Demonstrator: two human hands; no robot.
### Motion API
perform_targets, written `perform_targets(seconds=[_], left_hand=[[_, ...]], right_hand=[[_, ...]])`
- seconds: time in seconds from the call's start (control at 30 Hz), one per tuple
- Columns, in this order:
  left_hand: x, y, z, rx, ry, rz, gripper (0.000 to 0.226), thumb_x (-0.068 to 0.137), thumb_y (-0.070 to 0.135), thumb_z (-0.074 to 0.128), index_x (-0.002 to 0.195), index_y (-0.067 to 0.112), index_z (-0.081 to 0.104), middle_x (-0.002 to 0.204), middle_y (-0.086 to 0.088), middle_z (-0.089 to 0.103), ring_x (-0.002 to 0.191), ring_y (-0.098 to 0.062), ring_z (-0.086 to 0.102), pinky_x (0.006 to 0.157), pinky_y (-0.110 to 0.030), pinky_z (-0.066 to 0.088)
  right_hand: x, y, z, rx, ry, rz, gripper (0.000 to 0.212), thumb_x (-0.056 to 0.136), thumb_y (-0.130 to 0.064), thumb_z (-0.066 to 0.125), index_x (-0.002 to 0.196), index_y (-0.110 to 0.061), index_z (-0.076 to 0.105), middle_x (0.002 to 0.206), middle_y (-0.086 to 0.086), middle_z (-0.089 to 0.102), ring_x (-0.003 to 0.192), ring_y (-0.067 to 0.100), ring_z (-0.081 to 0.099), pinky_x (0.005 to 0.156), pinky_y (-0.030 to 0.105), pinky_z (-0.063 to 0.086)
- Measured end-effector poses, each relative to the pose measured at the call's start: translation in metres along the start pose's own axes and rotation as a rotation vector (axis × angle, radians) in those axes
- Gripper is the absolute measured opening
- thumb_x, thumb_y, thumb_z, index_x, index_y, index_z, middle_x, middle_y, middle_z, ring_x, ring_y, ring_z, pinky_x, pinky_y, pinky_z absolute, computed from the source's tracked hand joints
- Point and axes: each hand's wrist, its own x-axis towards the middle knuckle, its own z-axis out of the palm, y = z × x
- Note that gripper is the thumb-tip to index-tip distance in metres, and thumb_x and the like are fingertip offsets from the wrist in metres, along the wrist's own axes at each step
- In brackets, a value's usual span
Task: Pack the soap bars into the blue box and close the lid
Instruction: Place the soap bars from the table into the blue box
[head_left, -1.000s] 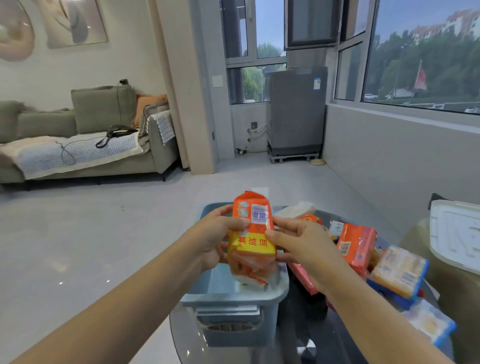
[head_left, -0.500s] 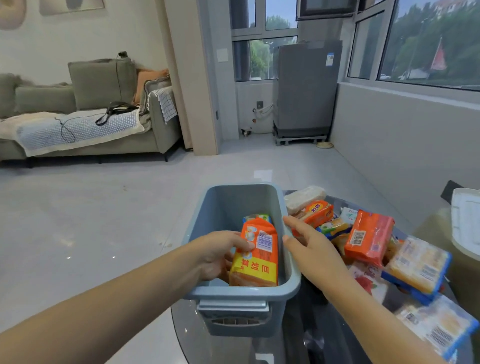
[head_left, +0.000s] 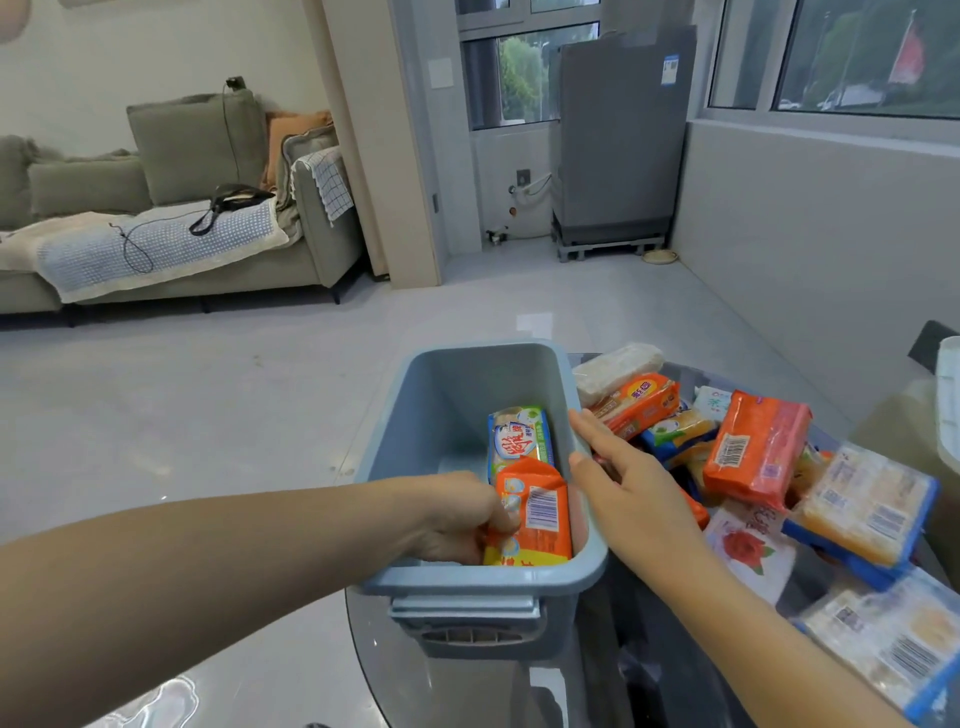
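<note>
The blue box (head_left: 447, 395) stands open on the glass table, near its left edge. Inside it, my left hand (head_left: 457, 514) grips an orange-and-yellow soap pack (head_left: 535, 512) standing against the right wall. A green-and-blue soap pack (head_left: 519, 436) stands behind it in the box. My right hand (head_left: 631, 493) is open, fingers spread, just outside the box's right rim. A heap of wrapped soap bars lies to the right, among them an orange pack (head_left: 753, 447) and blue-edged yellow packs (head_left: 865, 504). A white lid (head_left: 948, 400) shows at the far right edge.
The round glass table (head_left: 467, 691) ends close to the box's left side, with grey tiled floor beyond. A rose-printed soap (head_left: 748, 545) lies by my right wrist. A sofa and a covered appliance stand far off.
Both hands held the orange-and-yellow pack above the box. My left hand has lowered it deep into the box, and my right hand has let go and moved outside the rim.
</note>
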Motion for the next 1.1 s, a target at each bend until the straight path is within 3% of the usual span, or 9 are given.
perform_targets(seconds=[0.13,0.27,0.43,0.6,0.73,0.83,0.9,0.97,1.1], left_hand=[[0.007,0.002,0.004,0.173,0.056,-0.051,0.034,0.097,0.0,0.044,0.13,0.0,0.045,0.128,-0.017,0.059,0.119,-0.03,0.056,0.097,-0.042,0.045],[0.014,0.002,0.004,0.272,0.112,-0.066,0.035,0.096,0.007,0.051,0.13,0.005,0.047,0.117,-0.012,0.062,0.106,-0.026,0.06,0.098,-0.042,0.049],[0.01,0.004,0.003,0.252,0.093,-0.097,0.034,0.096,0.004,0.048,0.13,0.004,0.046,0.134,-0.014,0.057,0.124,-0.029,0.054,0.096,-0.041,0.045],[0.008,0.007,0.007,0.364,0.109,-0.061,0.036,0.096,0.009,0.05,0.132,0.009,0.044,0.132,-0.013,0.058,0.12,-0.029,0.057,0.1,-0.043,0.047],[0.001,0.016,0.008,0.44,0.31,0.147,0.049,0.093,0.031,0.054,0.134,0.011,0.035,0.122,-0.007,0.056,0.113,-0.028,0.057,0.095,-0.041,0.05],[-0.012,0.023,0.007,0.389,0.393,0.326,0.05,0.094,0.034,0.051,0.137,0.013,0.036,0.096,0.004,0.053,0.093,-0.014,0.056,0.082,-0.029,0.049],[-0.022,0.027,0.01,0.371,0.413,0.453,0.047,0.096,0.032,0.049,0.138,0.016,0.039,0.104,0.005,0.056,0.08,-0.004,0.052,0.063,-0.017,0.044],[-0.03,0.032,0.015,0.379,0.467,0.592,0.041,0.097,0.03,0.048,0.136,0.02,0.043,0.117,0.004,0.056,0.087,-0.005,0.053,0.056,-0.012,0.04],[-0.034,0.052,0.026,0.355,0.496,0.805,0.028,0.096,0.028,0.048,0.123,0.022,0.054,0.102,0.012,0.058,0.086,-0.001,0.054,0.062,-0.011,0.041]], right_hand=[[0.0,0.002,0.0,0.005,-0.01,0.0,0.048,0.097,-0.024,0.043,0.142,-0.035,0.032,0.152,-0.014,0.029,0.096,-0.014,0.04,0.05,-0.005,0.038],[0.001,0.003,0.001,-0.032,-0.012,-0.012,0.048,0.097,-0.024,0.042,0.143,-0.034,0.03,0.152,-0.015,0.027,0.08,-0.024,0.033,0.051,-0.008,0.034],[0.001,0.003,0.001,-0.043,-0.021,-0.004,0.048,0.097,-0.025,0.041,0.143,-0.034,0.029,0.152,-0.015,0.026,0.082,-0.02,0.035,0.051,-0.008,0.035],[-0.001,0.0,-0.004,-0.015,-0.054,0.002,0.048,0.097,-0.025,0.042,0.143,-0.035,0.029,0.152,-0.014,0.027,0.079,-0.021,0.035,0.05,-0.007,0.036],[-0.004,-0.001,-0.008,0.02,-0.082,0.021,0.048,0.096,-0.029,0.044,0.141,-0.038,0.032,0.144,-0.013,0.04,0.081,-0.017,0.043,0.048,-0.005,0.038],[-0.007,-0.003,-0.01,0.075,-0.069,0.019,0.044,0.095,-0.028,0.046,0.137,-0.037,0.039,0.127,-0.014,0.055,0.075,-0.016,0.053,0.049,-0.001,0.041],[-0.007,-0.005,-0.012,0.098,-0.044,0.0,0.041,0.095,-0.025,0.046,0.135,-0.034,0.043,0.105,-0.026,0.056,0.068,-0.024,0.054,0.049,-0.002,0.04],[-0.004,-0.005,-0.017,0.078,-0.008,-0.032,0.038,0.095,-0.023,0.047,0.132,-0.032,0.047,0.094,-0.033,0.049,0.07,-0.026,0.053,0.051,-0.003,0.04],[0.013,-0.004,-0.03,0.01,0.09,-0.081,0.035,0.095,-0.025,0.047,0.129,-0.029,0.052,0.117,-0.016,0.058,0.1,-0.003,0.053,0.069,0.006,0.042]])
